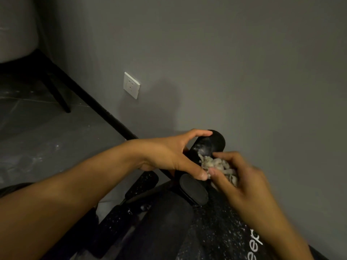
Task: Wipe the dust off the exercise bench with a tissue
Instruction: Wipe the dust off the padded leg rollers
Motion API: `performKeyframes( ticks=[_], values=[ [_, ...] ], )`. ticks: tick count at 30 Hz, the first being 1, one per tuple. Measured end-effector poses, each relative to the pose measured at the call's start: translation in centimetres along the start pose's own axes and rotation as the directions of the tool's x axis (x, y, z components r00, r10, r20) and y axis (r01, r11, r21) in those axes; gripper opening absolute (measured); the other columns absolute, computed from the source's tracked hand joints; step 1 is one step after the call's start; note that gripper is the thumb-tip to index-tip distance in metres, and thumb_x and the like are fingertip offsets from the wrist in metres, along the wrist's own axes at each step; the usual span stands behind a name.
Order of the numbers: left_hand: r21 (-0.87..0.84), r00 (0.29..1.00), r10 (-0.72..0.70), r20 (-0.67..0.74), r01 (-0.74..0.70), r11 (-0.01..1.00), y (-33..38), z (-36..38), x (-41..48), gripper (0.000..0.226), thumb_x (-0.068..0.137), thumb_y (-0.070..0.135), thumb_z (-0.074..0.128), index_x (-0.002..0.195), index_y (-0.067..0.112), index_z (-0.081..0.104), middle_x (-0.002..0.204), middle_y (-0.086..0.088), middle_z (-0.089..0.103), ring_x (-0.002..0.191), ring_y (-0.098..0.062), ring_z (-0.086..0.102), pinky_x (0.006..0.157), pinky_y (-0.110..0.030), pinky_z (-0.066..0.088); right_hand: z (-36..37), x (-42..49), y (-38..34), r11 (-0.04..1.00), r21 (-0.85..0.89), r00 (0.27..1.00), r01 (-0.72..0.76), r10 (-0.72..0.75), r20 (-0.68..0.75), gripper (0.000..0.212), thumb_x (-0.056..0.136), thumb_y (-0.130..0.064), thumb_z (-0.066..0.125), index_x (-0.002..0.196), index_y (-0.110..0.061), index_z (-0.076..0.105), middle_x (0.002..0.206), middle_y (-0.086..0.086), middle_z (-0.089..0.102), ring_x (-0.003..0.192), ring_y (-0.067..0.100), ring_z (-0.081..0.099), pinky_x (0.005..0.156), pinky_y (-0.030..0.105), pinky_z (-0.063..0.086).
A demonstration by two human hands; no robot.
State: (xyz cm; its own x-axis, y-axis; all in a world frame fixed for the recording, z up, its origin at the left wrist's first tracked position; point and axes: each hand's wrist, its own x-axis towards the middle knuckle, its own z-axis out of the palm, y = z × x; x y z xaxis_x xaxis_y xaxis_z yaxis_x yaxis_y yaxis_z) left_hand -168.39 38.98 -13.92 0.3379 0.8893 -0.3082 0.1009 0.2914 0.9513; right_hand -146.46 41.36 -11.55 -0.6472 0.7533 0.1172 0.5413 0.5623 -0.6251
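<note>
Our left grip (169, 152) is closed round the upper foam roller (214, 141) of the bench (221, 228), fingers curled over its top and thumb tucked beneath. Our right grip (242, 177) pinches a crumpled tissue (217, 164) between thumb and fingers and presses it against the side of that roller, just below a pale smear of dust (202, 150). The two thumbs nearly touch at the tissue's lower edge. The tissue looks greyish and bunched, and part of it is hidden under our right fingers. A second roller end (194, 190) sits just below our left thumb, and a third, speckled one (142, 184) lies further left, under our left wrist. The bench pad fills the bottom of the view, black, flecked white with dust, with white lettering (256, 241) that our right forearm partly covers. Behind the bench stands a grey wall (244, 62) with a white socket (131, 85), and a black skirting (105, 113) runs along the dark floor (56, 128). A black chair leg (60, 98) stands on the floor at the upper left.
</note>
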Motion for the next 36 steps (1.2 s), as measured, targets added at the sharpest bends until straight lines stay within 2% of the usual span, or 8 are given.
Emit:
performKeyframes(
  ticks=[5, 10, 13, 20, 25, 28, 31, 36],
  values=[
    [-0.019, 1.000, 0.006, -0.008, -0.006, 1.000, 0.0, 0.1, -0.1, 0.093, 0.079, 0.010, 0.086, 0.144, 0.054, 0.036, 0.123, -0.006, 0.063, 0.104, -0.022, 0.073, 0.094, -0.046, 0.060, -1.1, 5.4, 0.6, 0.922, -0.369, 0.972, 0.117, -0.182, -0.146, 0.013, 0.092, -0.029, 0.066, 0.103, -0.023, 0.064, 0.091, -0.010, 0.064, 0.077, 0.003, 0.059, 0.068, 0.011, 0.044],
    [-0.052, 0.997, 0.036, -0.073, -0.040, 0.998, -0.3, 0.8, 0.0, 0.097, 0.077, 0.004, 0.086, 0.145, 0.052, 0.038, 0.121, -0.008, 0.064, 0.105, -0.023, 0.072, 0.094, -0.042, 0.060, -0.8, 4.7, 0.2, 0.966, -0.221, 0.989, 0.132, -0.145, -0.040, 0.007, 0.095, -0.031, 0.064, 0.097, -0.027, 0.069, 0.073, -0.016, 0.065, 0.068, -0.001, 0.061, 0.059, 0.009, 0.041],
    [-0.034, 0.995, 0.055, -0.081, -0.058, 0.998, -0.3, 0.9, 0.0, 0.100, 0.076, 0.003, 0.086, 0.147, 0.052, 0.036, 0.120, -0.001, 0.063, 0.107, -0.018, 0.068, 0.097, -0.034, 0.057, -0.4, 1.7, -0.8, 0.980, -0.079, 0.983, 0.184, -0.181, 0.043, 0.009, 0.095, -0.036, 0.065, 0.094, -0.029, 0.070, 0.079, -0.018, 0.068, 0.073, 0.001, 0.066, 0.061, 0.010, 0.045],
    [-0.026, 0.998, 0.005, -0.062, -0.006, 1.000, 0.2, 0.7, -0.1, 0.087, 0.081, 0.010, 0.084, 0.132, 0.059, 0.034, 0.116, 0.000, 0.063, 0.100, -0.015, 0.072, 0.095, -0.041, 0.059, -0.5, 7.5, 1.4, 0.969, -0.244, 0.978, 0.041, -0.089, -0.191, 0.007, 0.092, -0.031, 0.067, 0.090, -0.024, 0.069, 0.073, -0.013, 0.067, 0.070, 0.003, 0.061, 0.060, 0.019, 0.046],
    [-0.060, 0.996, -0.068, 0.060, 0.072, 0.996, 0.1, -0.8, -0.7, 0.088, 0.091, 0.007, 0.070, 0.145, 0.065, 0.031, 0.127, -0.004, 0.064, 0.108, -0.021, 0.069, 0.097, -0.043, 0.055, 0.2, 3.1, -0.7, 0.990, -0.023, 0.990, 0.142, -0.142, 0.009, 0.004, 0.091, -0.027, 0.069, 0.088, -0.025, 0.071, 0.070, -0.013, 0.067, 0.064, 0.005, 0.063, 0.055, 0.012, 0.042],
    [-0.155, 0.992, -0.065, 0.109, 0.082, 0.984, -0.1, -1.0, -0.6, 0.093, 0.091, -0.002, 0.069, 0.146, 0.063, 0.032, 0.123, -0.008, 0.066, 0.099, -0.020, 0.073, 0.085, -0.039, 0.059, 0.0, 4.1, -0.4, 0.975, -0.157, 0.986, 0.156, -0.163, -0.031, 0.004, 0.090, -0.030, 0.069, 0.088, -0.027, 0.071, 0.073, -0.016, 0.066, 0.069, 0.002, 0.063, 0.057, 0.012, 0.041],
    [-0.180, 0.996, -0.056, 0.071, 0.068, 0.981, -0.5, -0.5, -0.1, 0.101, 0.086, -0.005, 0.074, 0.148, 0.061, 0.028, 0.124, -0.017, 0.069, 0.112, -0.031, 0.070, 0.101, -0.055, 0.053, -0.3, 7.2, 0.7, 0.937, -0.334, 0.979, 0.105, -0.157, -0.131, 0.011, 0.093, -0.031, 0.066, 0.089, -0.023, 0.071, 0.074, -0.011, 0.065, 0.066, 0.004, 0.059, 0.058, 0.021, 0.044],
    [-0.166, 1.000, -0.026, 0.000, 0.025, 0.986, -0.6, 0.5, 0.2, 0.103, 0.078, -0.010, 0.079, 0.145, 0.057, 0.038, 0.126, -0.017, 0.065, 0.112, -0.032, 0.070, 0.100, -0.053, 0.055, 0.2, 3.4, 0.0, 0.992, -0.046, 0.990, 0.116, -0.119, -0.071, 0.007, 0.091, -0.030, 0.067, 0.092, -0.026, 0.072, 0.070, -0.009, 0.067, 0.064, 0.007, 0.063, 0.056, 0.014, 0.044]
  ],
)
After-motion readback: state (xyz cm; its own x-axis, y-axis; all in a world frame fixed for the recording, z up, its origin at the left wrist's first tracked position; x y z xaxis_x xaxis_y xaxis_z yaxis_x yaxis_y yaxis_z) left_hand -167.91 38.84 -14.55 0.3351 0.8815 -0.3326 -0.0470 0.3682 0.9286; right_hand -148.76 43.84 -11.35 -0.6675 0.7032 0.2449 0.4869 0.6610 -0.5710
